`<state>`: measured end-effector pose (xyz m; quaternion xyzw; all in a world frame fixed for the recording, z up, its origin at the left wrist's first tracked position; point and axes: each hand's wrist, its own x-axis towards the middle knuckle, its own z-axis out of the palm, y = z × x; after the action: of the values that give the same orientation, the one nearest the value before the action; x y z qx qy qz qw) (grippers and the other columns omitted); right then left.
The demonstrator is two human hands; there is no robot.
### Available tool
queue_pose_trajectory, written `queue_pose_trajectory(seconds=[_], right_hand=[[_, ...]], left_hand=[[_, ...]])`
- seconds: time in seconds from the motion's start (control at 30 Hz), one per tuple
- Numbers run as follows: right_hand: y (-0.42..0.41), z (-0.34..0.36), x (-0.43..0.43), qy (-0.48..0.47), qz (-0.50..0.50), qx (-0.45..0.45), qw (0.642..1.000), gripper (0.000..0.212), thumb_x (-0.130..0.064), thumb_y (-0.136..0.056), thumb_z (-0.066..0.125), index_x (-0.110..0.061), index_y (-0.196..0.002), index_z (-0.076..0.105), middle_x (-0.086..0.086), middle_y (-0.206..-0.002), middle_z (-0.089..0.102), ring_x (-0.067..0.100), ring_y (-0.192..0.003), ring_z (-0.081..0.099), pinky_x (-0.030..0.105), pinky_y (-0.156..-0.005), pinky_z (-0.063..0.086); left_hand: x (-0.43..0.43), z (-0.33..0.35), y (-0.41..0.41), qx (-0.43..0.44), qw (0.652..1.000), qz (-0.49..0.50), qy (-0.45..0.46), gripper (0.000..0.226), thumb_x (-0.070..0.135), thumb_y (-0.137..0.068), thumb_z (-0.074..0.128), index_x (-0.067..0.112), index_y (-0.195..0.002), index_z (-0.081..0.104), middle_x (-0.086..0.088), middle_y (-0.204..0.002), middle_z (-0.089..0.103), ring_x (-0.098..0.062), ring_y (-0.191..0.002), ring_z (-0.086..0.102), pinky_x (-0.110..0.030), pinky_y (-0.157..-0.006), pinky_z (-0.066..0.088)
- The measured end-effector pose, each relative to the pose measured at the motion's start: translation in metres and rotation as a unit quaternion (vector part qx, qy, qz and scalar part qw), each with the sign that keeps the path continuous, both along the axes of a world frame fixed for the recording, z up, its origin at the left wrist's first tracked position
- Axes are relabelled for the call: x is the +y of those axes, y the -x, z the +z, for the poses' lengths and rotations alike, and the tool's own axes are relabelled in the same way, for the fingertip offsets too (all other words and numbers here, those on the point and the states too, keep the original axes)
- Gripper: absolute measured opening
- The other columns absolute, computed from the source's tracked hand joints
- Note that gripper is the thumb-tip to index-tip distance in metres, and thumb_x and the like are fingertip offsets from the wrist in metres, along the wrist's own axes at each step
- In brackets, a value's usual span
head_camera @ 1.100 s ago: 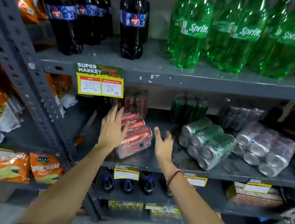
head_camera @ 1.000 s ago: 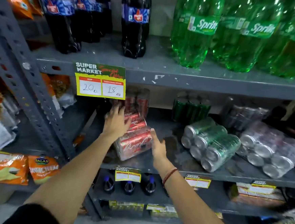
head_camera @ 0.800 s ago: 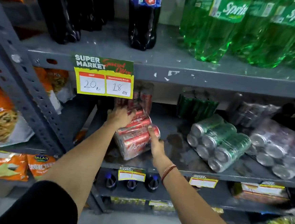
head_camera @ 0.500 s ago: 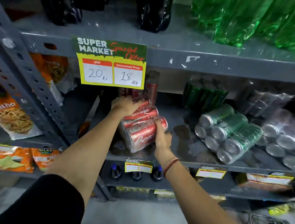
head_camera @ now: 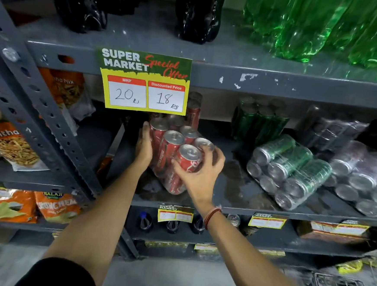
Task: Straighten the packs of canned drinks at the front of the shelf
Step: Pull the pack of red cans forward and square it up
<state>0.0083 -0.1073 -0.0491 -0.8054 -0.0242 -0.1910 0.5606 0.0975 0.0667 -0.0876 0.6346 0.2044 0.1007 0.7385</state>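
Our left hand (head_camera: 145, 149) and right hand (head_camera: 199, 174) clasp the red can pack (head_camera: 174, 157) nearly upright, under the price sign (head_camera: 144, 81). Right of that pack, the green pack (head_camera: 288, 171) and silver pack (head_camera: 360, 179) lie toppled, so we judge two remain.

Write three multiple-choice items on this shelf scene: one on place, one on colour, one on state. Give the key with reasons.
1. Where does the green can pack lie?
A. right of the red can pack
B. left of it
C. on the shelf above

2. What colour is the price tag's lower border?
A. blue
B. yellow
C. white

3. How is the red pack held?
A. untouched
B. by one hand
C. by both hands

Key: A, it lies to the right; B, yellow frames the prices; C, the left hand and right hand clasp its sides.
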Motion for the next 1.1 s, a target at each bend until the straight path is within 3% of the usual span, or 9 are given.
queue_pose_trajectory(seconds=[0.13,0.33,0.43,0.53,0.63,0.7,0.87,1.0,1.1], right_hand=[[0.008,-0.01,0.006,0.06,-0.005,-0.028,0.998,0.089,-0.056,-0.057,0.079,-0.021,-0.13,0.044,0.015,-0.139,0.029,0.023,-0.13,0.024,0.035,-0.109,0.029],[0.014,-0.014,0.007,0.095,0.025,-0.032,0.995,0.092,-0.064,-0.059,0.074,-0.019,-0.132,0.043,0.016,-0.143,0.027,0.021,-0.131,0.023,0.031,-0.107,0.025],[0.012,-0.011,-0.005,0.047,0.063,-0.03,0.996,0.084,-0.066,-0.066,0.069,-0.022,-0.132,0.042,0.01,-0.139,0.031,0.025,-0.134,0.031,0.035,-0.111,0.03],[-0.002,0.001,-0.021,-0.055,0.088,0.005,0.995,0.071,-0.059,-0.08,0.06,-0.017,-0.134,0.043,0.005,-0.136,0.042,0.018,-0.13,0.04,0.029,-0.11,0.033],[-0.023,0.01,-0.033,-0.083,0.136,0.068,0.985,0.054,-0.047,-0.087,0.059,-0.015,-0.13,0.053,0.002,-0.131,0.055,0.013,-0.121,0.052,0.016,-0.098,0.041],[-0.028,0.008,-0.036,-0.075,0.161,0.086,0.98,0.047,-0.044,-0.089,0.058,-0.015,-0.125,0.058,0.004,-0.127,0.062,0.015,-0.117,0.057,0.016,-0.094,0.043],[-0.022,0.005,-0.031,-0.14,0.155,0.103,0.972,0.028,-0.019,-0.094,0.058,-0.016,-0.122,0.06,-0.003,-0.118,0.063,0.012,-0.114,0.057,0.025,-0.1,0.044],[-0.006,0.003,-0.022,-0.131,0.122,0.094,0.979,0.03,-0.026,-0.097,0.053,-0.014,-0.124,0.058,0.001,-0.124,0.062,0.015,-0.119,0.055,0.034,-0.108,0.041],[0.025,0.001,-0.008,-0.128,0.093,0.081,0.984,0.039,-0.03,-0.099,0.047,-0.013,-0.134,0.051,0.001,-0.132,0.055,0.009,-0.123,0.048,0.008,-0.104,0.033]], left_hand=[[-0.009,0.022,0.022,0.009,0.997,0.017,0.073,0.08,0.076,-0.072,0.036,0.016,-0.116,0.065,-0.013,-0.118,0.067,-0.031,-0.115,0.061,-0.043,-0.099,0.048],[-0.011,0.043,0.044,0.011,0.999,0.041,0.029,0.072,0.061,-0.094,0.017,0.012,-0.135,0.05,-0.014,-0.134,0.057,-0.024,-0.121,0.053,-0.033,-0.099,0.044],[-0.008,0.036,0.052,0.045,0.995,0.085,-0.029,0.091,0.08,-0.074,0.024,0.022,-0.141,0.043,-0.009,-0.148,0.045,-0.025,-0.134,0.043,-0.045,-0.115,0.032],[-0.032,0.039,0.088,0.017,0.982,0.19,-0.009,0.072,0.062,-0.089,0.032,0.013,-0.141,0.042,-0.01,-0.149,0.043,-0.026,-0.137,0.041,-0.047,-0.116,0.029],[-0.079,0.035,0.122,-0.025,0.982,0.187,-0.003,0.057,0.052,-0.096,0.035,0.015,-0.141,0.04,-0.008,-0.146,0.046,-0.022,-0.132,0.045,-0.036,-0.109,0.038],[-0.106,0.032,0.135,-0.051,0.989,0.133,0.028,0.067,0.06,-0.092,0.038,0.024,-0.147,0.028,0.0,-0.152,0.036,-0.016,-0.137,0.038,-0.031,-0.108,0.039],[-0.124,0.03,0.128,-0.04,0.995,0.088,-0.011,0.094,0.078,-0.075,0.035,0.033,-0.151,0.002,0.003,-0.163,0.003,-0.017,-0.149,0.008,-0.05,-0.121,0.014],[-0.107,0.035,0.13,-0.06,0.994,0.085,0.015,0.081,0.072,-0.079,0.041,0.035,-0.148,0.022,0.001,-0.158,0.028,-0.019,-0.143,0.031,-0.049,-0.117,0.027],[-0.067,0.019,0.115,0.002,0.997,0.046,0.055,0.079,0.078,-0.07,0.049,0.026,-0.128,0.057,-0.009,-0.129,0.063,-0.028,-0.119,0.059,-0.055,-0.105,0.042]])
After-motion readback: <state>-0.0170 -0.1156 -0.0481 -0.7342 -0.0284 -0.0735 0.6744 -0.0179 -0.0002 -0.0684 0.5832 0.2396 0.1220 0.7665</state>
